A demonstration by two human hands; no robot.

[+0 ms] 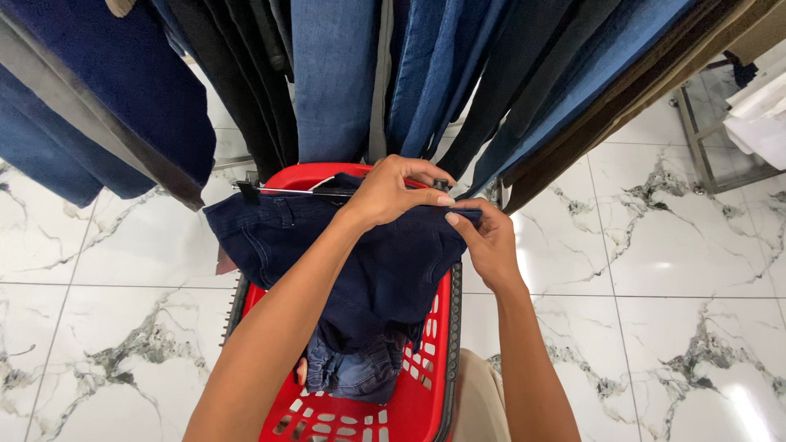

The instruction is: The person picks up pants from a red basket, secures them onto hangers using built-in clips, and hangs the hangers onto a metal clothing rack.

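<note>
A pair of dark navy jeans lies draped over a red plastic basket, its waistband clipped on a metal hanger. My left hand grips the waistband near the hanger's right clip. My right hand pinches the right edge of the same waistband, fingertips touching the left hand's. Lighter blue denim lies bunched in the basket under the dark pair.
A row of hanging jeans and trousers in blue, black and brown fills the top of the view just beyond the basket. White marble floor tiles spread on both sides. A metal rack leg with white garments stands at the far right.
</note>
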